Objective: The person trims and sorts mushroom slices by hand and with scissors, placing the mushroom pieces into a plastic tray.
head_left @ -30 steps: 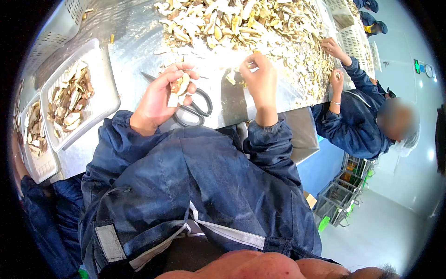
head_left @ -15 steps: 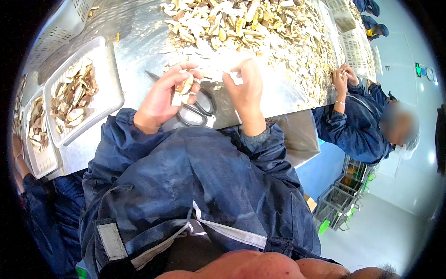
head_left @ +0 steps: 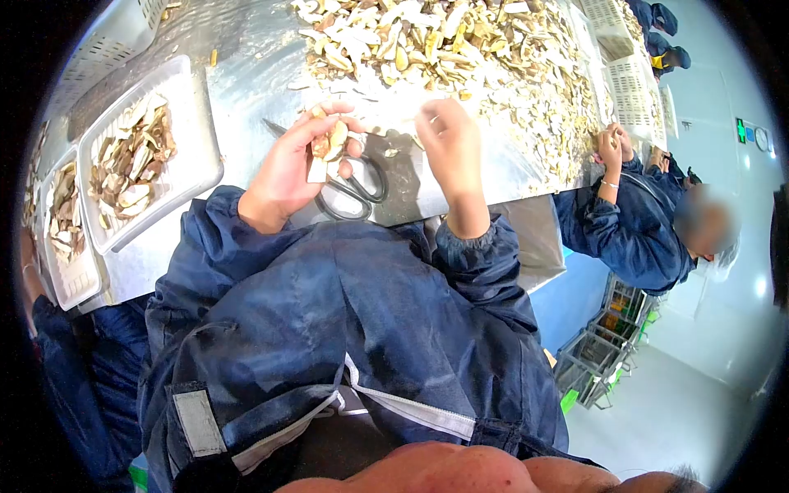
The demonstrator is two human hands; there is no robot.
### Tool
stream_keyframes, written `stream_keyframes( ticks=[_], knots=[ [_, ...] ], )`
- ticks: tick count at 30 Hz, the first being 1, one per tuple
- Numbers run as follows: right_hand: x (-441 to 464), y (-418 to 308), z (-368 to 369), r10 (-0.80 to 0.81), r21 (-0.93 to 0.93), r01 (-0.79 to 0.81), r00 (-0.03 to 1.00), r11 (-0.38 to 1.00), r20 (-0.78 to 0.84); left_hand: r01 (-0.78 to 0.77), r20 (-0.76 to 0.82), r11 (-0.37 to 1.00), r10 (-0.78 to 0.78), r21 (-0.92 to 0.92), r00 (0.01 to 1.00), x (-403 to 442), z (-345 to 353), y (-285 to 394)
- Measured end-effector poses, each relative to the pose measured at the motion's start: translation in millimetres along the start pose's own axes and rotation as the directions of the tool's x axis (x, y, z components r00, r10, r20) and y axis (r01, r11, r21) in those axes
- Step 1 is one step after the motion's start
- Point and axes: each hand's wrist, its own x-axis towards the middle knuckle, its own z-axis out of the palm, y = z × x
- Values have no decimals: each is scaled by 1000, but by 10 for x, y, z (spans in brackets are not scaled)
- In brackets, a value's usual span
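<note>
My left hand (head_left: 289,164) is closed around a few pale and brown mushroom slices (head_left: 327,146), which show between thumb and fingers. To the right of it, my right hand (head_left: 454,144) hovers over the table with its fingers curled in toward the thumb. Glare and blur hide whether anything small is pinched there. Black-handled scissors (head_left: 374,187) lie on the metal table beneath and beside my left hand, blade tip pointing to the upper left. Ahead of both hands spreads a large heap of sliced mushrooms (head_left: 411,45), with smaller bits toward the right.
On the left, a white tray (head_left: 215,168) holds mushroom slices, beside another white tray (head_left: 78,287). White perforated baskets (head_left: 631,90) stand at the far right. A co-worker (head_left: 633,222) works at the table's right edge; another person's sleeve (head_left: 70,370) is at lower left.
My right hand has moved to the right, away from the left hand. The left hand keeps its mushroom slices and has hardly moved.
</note>
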Motion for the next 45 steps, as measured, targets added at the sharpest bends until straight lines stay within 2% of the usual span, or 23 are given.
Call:
stream_keyframes(
  ticks=[1, 3, 6, 9, 12, 15, 18, 19, 20, 23, 26, 27, 30, 33, 36, 37, 40, 45],
  knots=[
    [-22, 49, 55, -67, -67, 68, 997, 995, 28, 7, -19, 999, -7, 33, 1000, -1, 37, -7],
    [-71, 89, 210, -194, -183, 211, 976, 960, 103, 23, -11, 1000, -23, -20, 1000, 4, 78, -1],
    [-93, 82, 257, -167, -193, 201, 970, 960, 177, 13, -20, 1000, -14, -25, 1000, 5, 49, 19],
    [-81, 143, 264, -178, -173, 210, 967, 962, 184, 7, -38, 1000, -7, -4, 999, 15, 55, 14],
    [-63, 67, 151, 131, 88, -154, 964, 984, 231, 2, -36, 1000, -2, -8, 999, 18, 54, 14],
    [-86, -129, 91, 150, 459, -184, 983, 869, 109, -3, -36, 999, 2, -33, 999, 36, 65, 15],
    [-138, -451, 60, 0, 605, -166, 964, 779, 264, 21, -17, 996, -22, -81, 1000, 32, 108, -16],
    [-146, -465, 139, -67, 585, -91, 968, 806, 242, 40, 8, 993, -40, -111, 999, 22, 98, -12],
    [-123, -410, 185, -61, 491, -25, 986, 871, 157, 57, 32, 988, -53, -142, 998, 13, 94, -7],
    [-20, -194, 345, -144, 116, 150, 988, 982, -59, 44, -52, 990, -51, -131, 997, -2, 47, 8],
    [-46, 143, 455, -455, -96, 456, 890, 885, 26, 38, -86, 993, -48, -116, 995, -3, 38, 15],
    [-79, 208, 460, -406, -101, 407, 913, 908, 23, 36, -80, 992, -45, -119, 996, -2, 15, 11],
    [-22, 558, 197, -257, -354, 238, 966, 905, -8, 28, -61, 993, -35, -118, 998, -15, 1, 26],
    [164, 607, -2, -189, -293, 132, 967, 947, -174, 54, -49, 990, -61, -131, 997, 10, 67, 11],
    [407, 498, 71, -173, -254, 119, 965, 960, -200, 75, -69, 992, -82, -99, 994, 14, 74, -13],
    [483, 549, 118, -192, -392, 111, 966, 913, -175, 73, -81, 994, -79, -81, 994, 15, 69, -4],
    [508, 535, 213, -249, -396, 181, 960, 900, -129, 71, -97, 991, -82, -109, 992, -8, 70, 30],
    [197, 435, 143, -88, -139, 89, 996, 986, 16, 53, -69, 998, -56, -39, 996, -5, 59, -11]
  ],
)
